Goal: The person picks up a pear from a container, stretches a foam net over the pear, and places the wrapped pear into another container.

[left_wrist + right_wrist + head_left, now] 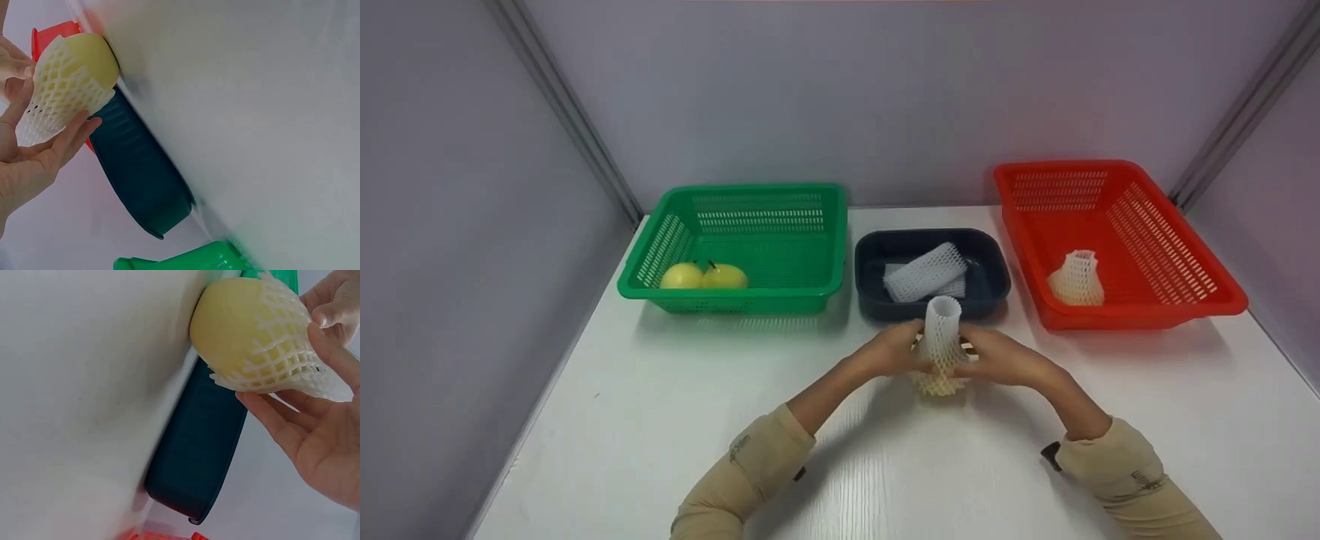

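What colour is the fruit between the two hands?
Pale yellow; the fruit shows best in the right wrist view.

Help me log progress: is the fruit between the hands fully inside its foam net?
Only partly: both wrist views show the fruit bare toward the table, with the foam net around its upper part.

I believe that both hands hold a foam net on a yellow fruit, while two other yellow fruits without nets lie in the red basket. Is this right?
Red is wrong: the head view shows the two bare fruits in the green basket. The left hand and right hand do hold a foam net on a yellow fruit.
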{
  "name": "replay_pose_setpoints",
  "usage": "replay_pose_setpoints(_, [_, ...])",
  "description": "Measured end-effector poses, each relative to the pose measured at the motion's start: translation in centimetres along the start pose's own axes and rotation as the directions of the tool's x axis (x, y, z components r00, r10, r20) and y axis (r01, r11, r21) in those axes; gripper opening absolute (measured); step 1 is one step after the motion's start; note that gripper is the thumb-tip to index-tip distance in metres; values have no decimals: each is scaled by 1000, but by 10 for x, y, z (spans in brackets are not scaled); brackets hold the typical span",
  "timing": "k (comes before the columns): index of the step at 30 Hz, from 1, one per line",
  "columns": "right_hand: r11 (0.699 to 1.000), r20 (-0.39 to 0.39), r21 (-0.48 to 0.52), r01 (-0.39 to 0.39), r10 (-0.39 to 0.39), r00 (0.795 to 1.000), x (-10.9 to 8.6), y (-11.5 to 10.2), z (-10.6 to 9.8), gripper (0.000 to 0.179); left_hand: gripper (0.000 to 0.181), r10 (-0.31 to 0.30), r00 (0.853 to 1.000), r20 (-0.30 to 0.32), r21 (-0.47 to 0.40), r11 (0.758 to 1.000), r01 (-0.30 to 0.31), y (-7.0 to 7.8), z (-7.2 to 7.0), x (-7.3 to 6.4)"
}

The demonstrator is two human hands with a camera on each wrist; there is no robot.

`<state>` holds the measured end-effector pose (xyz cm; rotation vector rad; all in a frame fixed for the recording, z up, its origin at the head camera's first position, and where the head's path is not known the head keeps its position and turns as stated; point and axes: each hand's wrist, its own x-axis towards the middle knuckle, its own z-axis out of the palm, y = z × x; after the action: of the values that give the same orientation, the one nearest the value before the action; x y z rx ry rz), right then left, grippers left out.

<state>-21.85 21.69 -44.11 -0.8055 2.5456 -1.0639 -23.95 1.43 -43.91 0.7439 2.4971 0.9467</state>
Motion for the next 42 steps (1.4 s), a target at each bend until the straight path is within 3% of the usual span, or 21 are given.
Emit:
replay_pose_setpoints(6, [999,28,-39,34,-33,999,0,3,-1,53,61,11,999,34,-11,1000,-11,1,1,1])
replay_pose_setpoints(18, [993,109,-116,0,13,994,-1,12,-2,49,65,60,991,124,13,998,-62,-5,9,7])
replay_pose_setpoints(23, [992,124,-118,-36,51,991,-2,15,-1,54,61,92,984,154,-31,996,-88,-7,11,7])
replay_pose_setpoints(30, [996,88,-88,-15,23,996,-4,9,-4,55,60,185,975,124,-87,981,-175,-10,9,7])
replay_pose_setpoints(35, [999,58,-48,8,-5,998,-5,4,-4,52,69,119,990,75,-31,993,-117,-6,8,4])
replay_pose_setpoints(42, [997,83,-70,18,-12,996,-5,11,-2,52,64,63,994,91,59,996,-68,-5,9,3])
